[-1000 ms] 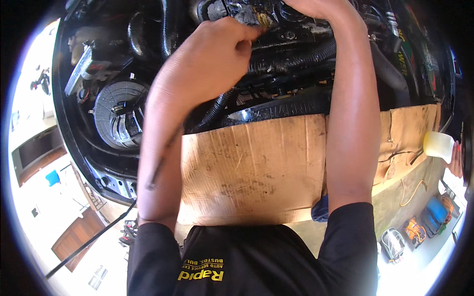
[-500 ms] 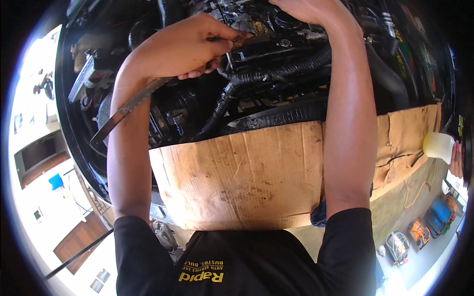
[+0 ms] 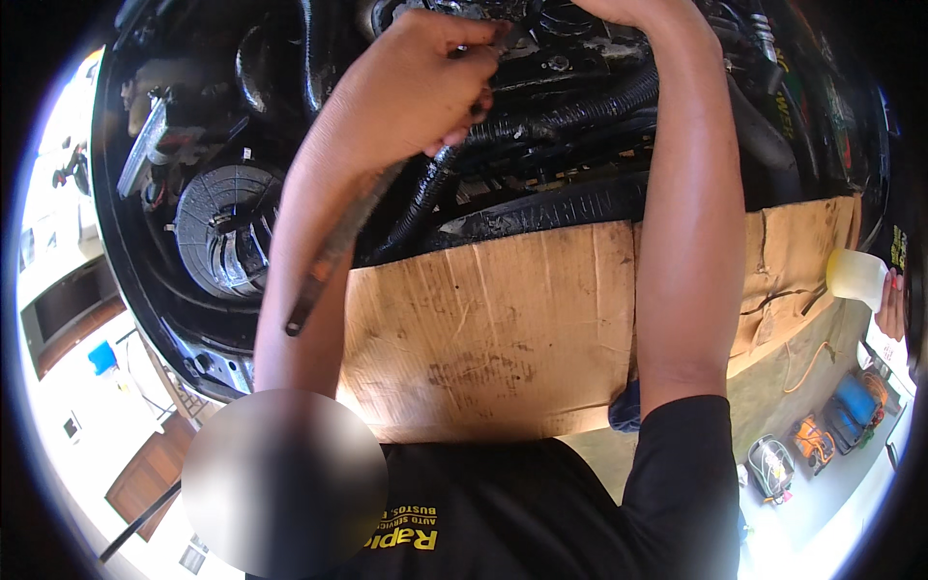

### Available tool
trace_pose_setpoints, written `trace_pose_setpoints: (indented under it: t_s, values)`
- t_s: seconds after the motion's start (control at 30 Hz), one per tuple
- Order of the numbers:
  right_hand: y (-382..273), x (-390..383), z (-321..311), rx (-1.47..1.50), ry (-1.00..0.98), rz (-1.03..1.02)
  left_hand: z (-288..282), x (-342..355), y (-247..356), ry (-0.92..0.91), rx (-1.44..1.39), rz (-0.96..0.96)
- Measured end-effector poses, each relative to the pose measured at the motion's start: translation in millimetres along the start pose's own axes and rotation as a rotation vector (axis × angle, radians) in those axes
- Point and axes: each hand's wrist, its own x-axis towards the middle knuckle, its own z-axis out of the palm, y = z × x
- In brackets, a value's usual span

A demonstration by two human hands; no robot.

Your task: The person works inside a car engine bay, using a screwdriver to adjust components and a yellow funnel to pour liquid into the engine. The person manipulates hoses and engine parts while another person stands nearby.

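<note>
My left hand (image 3: 416, 87) is closed around the top of a long flat metal wrench (image 3: 329, 261). Its handle runs down along my forearm and ends over the bay's edge. The hand sits above black corrugated hoses (image 3: 541, 121) deep in an open engine bay. My right hand (image 3: 628, 12) reaches further in at the top edge of the view. Only its wrist and heel show; the fingers are cut off. A brown cardboard sheet (image 3: 503, 329) lies over the front edge of the bay beneath both arms.
A round black ribbed part (image 3: 227, 232) sits at the left of the bay. Another person's hand (image 3: 889, 304) holds a pale cup (image 3: 855, 275) at the right edge. More cardboard (image 3: 793, 261) extends right. Coloured cases (image 3: 831, 425) lie on the floor below.
My left forearm swung out to the left with the wrench handle and has come back right. The right arm has stayed in place.
</note>
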Motion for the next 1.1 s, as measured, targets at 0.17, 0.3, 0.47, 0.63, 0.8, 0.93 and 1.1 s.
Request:
trace_pose_setpoints:
  t_s: [0.17, 0.3, 0.47, 0.63, 0.8, 0.93, 1.1]
  values:
    - [4.7, 2.7, 6.5, -0.005, -0.032, 0.054, 32.0, -16.4, 3.9, 0.074, -0.258, -0.077]
    - [9.7, 1.1, 14.0, 0.016, -0.084, 0.067, 47.6, -21.9, 2.5, 0.192, -0.267, 0.001]
    - [61.8, 5.8, -11.6, -0.017, -0.128, 0.097, 49.6, -11.9, -5.1, 0.272, -0.115, 0.101]
    - [28.5, 9.7, -4.7, -0.016, -0.189, 0.103, 37.7, 0.7, -6.9, 0.271, -0.111, 0.085]
    - [11.1, 2.1, -12.2, -0.035, -0.239, 0.135, 47.3, -10.5, -23.0, 0.374, 0.063, 0.216]
    - [28.9, 10.7, -6.8, -0.037, -0.283, 0.169, 46.4, -3.8, -10.8, 0.337, 0.206, 0.220]
    - [23.4, 6.4, -9.2, -0.033, -0.324, 0.200, 48.3, -7.3, -9.2, 0.336, 0.321, 0.217]
